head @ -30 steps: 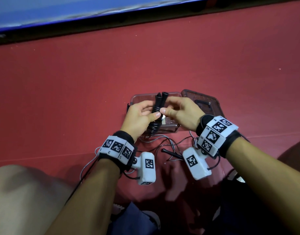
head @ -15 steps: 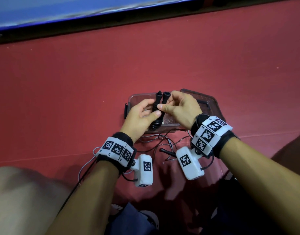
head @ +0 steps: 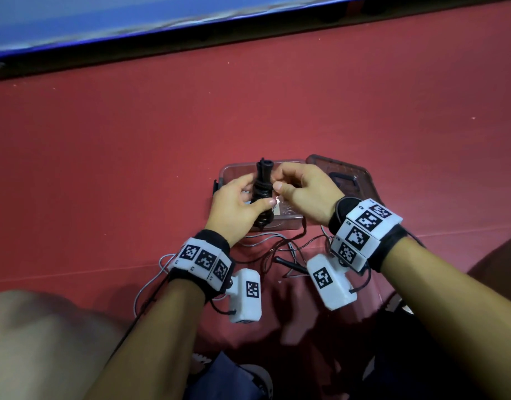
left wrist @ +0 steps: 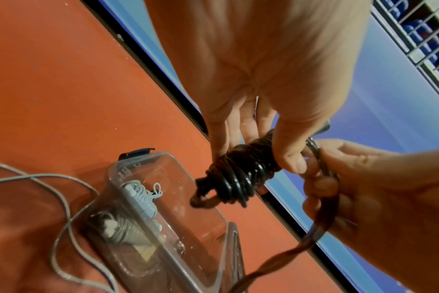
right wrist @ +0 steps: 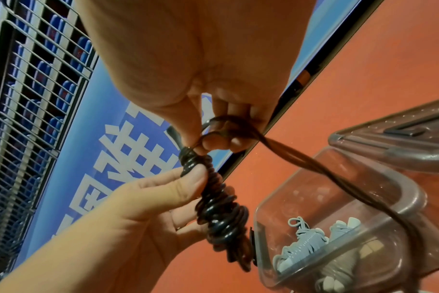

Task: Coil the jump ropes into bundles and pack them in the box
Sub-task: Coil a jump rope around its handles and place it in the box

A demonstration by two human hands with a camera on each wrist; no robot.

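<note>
A black jump rope bundle (head: 262,194), cord wound round its handles, stands upright over the clear plastic box (head: 237,171). My left hand (head: 237,206) grips the bundle (left wrist: 241,176) at its middle, thumb across the coils. My right hand (head: 303,194) pinches the loose black cord (right wrist: 301,158) beside the bundle's top (right wrist: 221,208). That cord trails down over the near side of the box (right wrist: 364,247). A coiled grey rope bundle (left wrist: 140,196) lies inside the box.
The box's lid (head: 349,177) lies just right of the box on the red floor. Loose grey and dark cords (head: 277,246) and a black handle (head: 289,262) lie between my wrists. A blue board edges the floor at the far side.
My right hand has come off the handle tops and now pinches the cord at the bundle's side. The left hand keeps its grip; the bundle has turned slightly.
</note>
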